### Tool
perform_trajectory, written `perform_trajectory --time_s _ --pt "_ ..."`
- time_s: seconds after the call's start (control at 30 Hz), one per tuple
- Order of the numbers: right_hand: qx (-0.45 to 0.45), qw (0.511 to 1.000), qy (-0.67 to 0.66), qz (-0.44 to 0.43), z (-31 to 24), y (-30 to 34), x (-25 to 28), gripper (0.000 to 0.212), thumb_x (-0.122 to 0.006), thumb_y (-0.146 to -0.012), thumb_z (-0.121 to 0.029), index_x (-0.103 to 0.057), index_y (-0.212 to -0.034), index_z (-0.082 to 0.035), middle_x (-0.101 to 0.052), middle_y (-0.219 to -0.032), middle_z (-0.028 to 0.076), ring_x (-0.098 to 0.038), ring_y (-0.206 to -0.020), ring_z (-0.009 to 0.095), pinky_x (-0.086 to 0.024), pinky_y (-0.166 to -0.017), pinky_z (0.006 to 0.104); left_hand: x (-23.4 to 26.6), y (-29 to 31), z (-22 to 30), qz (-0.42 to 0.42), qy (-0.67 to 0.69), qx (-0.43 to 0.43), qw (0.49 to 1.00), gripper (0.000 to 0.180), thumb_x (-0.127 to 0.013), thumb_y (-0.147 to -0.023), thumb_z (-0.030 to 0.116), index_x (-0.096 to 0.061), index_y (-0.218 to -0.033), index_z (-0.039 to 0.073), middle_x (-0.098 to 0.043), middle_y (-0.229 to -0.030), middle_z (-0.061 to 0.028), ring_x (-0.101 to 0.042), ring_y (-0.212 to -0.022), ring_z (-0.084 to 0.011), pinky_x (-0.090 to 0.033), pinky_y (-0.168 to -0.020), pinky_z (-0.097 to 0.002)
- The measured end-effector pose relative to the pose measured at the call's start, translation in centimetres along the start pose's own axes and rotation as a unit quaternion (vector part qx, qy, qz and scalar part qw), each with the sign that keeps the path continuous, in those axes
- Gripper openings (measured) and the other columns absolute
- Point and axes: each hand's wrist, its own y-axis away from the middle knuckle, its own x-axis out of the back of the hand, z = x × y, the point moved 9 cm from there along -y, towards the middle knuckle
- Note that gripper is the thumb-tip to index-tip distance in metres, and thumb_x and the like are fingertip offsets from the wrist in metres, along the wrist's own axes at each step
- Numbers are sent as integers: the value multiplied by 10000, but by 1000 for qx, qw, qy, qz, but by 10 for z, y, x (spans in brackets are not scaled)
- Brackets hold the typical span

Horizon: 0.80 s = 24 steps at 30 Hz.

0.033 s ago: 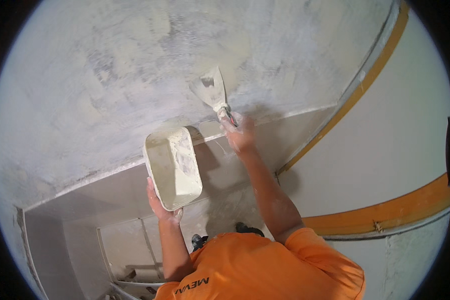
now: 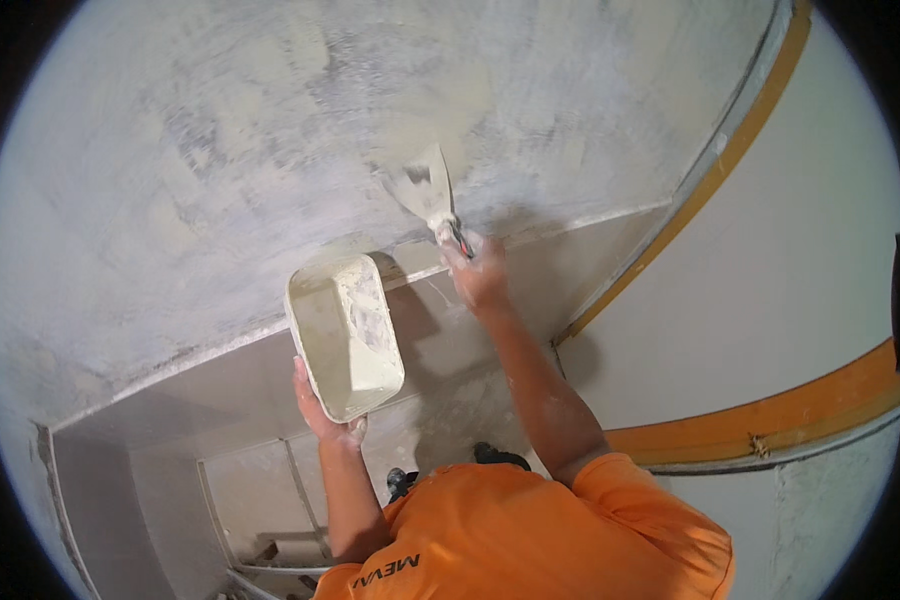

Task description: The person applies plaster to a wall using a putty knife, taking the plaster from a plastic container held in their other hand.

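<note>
The left hand point(image 2: 315, 400) is clamped on the rectangular plastic tub point(image 2: 320, 325) at its 7 o'clock end; pale filler paste point(image 2: 378, 372) coats the inside. At 1 o'clock from the tub is the putty knife point(image 2: 434, 192), its wide blade smeared; the right hand point(image 2: 482, 272) is closed around its handle at 5 o'clock. Whether the blade touches the patchy plastered wall point(image 2: 220, 220) cannot be told.

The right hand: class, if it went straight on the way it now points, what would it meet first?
Most likely the patchy grey-white surface, met by the blade of the putty knife that the right hand holds. Depth is unclear, so the blade may already touch it.
</note>
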Motion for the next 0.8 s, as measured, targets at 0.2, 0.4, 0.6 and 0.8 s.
perform_trajectory --time_s 0.2,0.4,0.6,0.8 --pt "-336 899 -231 -159 200 94 10 229 -628 -962 -290 -613 -1034 -73 -573 -862 16 -551 -751 141 -468 -655 312 10 0 2 13 -28 -6 1000 578 -506 -994 502 -511 -1368 61 -634 -1255 -104 -643 -1139 -283 -547 -948 -442" --pt "-457 882 95 -68 326 202 106 396 -719 -901 -328 -656 -1115 -1 -622 -982 86 -583 -871 198 -468 -794 375 6 -9 -9 -24 -13 27 999 586 -488 -993 519 -527 -1364 67 -638 -1259 -98 -644 -1144 -284 -542 -963 -443" --pt "-378 924 62 5 235 193 142 317 -651 -947 -337 -642 -903 -23 -584 -776 43 -517 -681 144 -410 -644 331 17 -18 -26 -29 26 87 995 571 -479 -1003 502 -535 -1364 64 -634 -1286 -129 -652 -1134 -319 -565 -948 -477" --pt "-187 976 -11 -109 91 117 98 319 -640 -949 -280 -625 -770 -18 -541 -640 5 -475 -601 106 -375 -561 298 13 -8 -17 -34 39 72 996 581 -462 -1004 515 -532 -1375 73 -629 -1302 -121 -640 -1153 -320 -545 -969 -482"
